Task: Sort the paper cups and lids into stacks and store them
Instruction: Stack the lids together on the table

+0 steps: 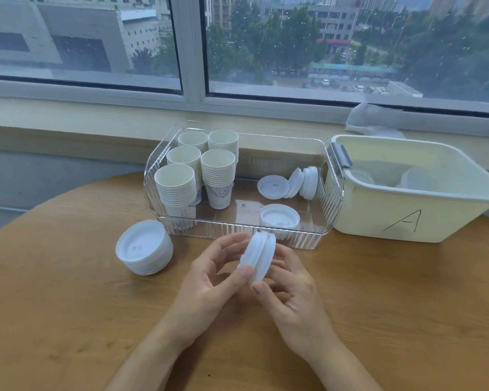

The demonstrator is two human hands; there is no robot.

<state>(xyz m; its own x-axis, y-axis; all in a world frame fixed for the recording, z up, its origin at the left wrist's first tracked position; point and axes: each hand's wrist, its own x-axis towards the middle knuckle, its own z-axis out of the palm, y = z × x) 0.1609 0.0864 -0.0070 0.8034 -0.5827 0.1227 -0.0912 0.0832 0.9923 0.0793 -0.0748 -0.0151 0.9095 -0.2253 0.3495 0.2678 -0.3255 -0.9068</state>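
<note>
a person's two hands meet over a round wooden table (68, 320) by a window. left hand (209, 280) and right hand (291, 294) together hold a small bunch of white lids (257, 258) on edge, thumbs and fingertips pinching the rims from both sides; looks like approx two or three lids, not yet nested flush.

behind the hands sits a clear ribbed bin (331, 204). inside, at its left end, five stacks of paper cups (178, 190) stand upright, close together. at its right end: a short lid stack (279, 218) lying flat near the front wall, one loose lid (273, 186) flat behind it, and a few lids (305, 182) leaning on edge against the right wall. outside the bin, left of the hands, a taller lid pile (144, 246) rests on the table. a cream tub marked "a" (401, 218) touches the bin's right side, w/ more lids dimly visible inside.

risks, as a guess: the pinch is light and on thin rims, so a lid could pop out while being pressed together. the leaning lids may slide flat and scatter. the table pile looks slightly skewed and could topple if bumped.
</note>
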